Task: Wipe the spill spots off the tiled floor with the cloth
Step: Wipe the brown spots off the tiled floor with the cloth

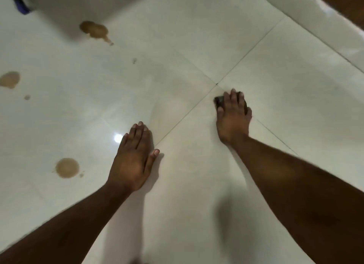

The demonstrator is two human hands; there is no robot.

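Now | spill spots point(67, 168): 3 large | cloth point(219, 101): 1 | right hand point(233, 116) pressing it

We seem to be indoors in a home: glossy pale floor tiles point(197, 37) with thin grout lines, a tiled skirting point(315, 13) and brown wood point(346, 5) beside it.

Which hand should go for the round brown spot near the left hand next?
Right, probably. The right hand already presses the dark cloth to the floor; the left hand lies flat and bare, nearer the round spot but only bracing.
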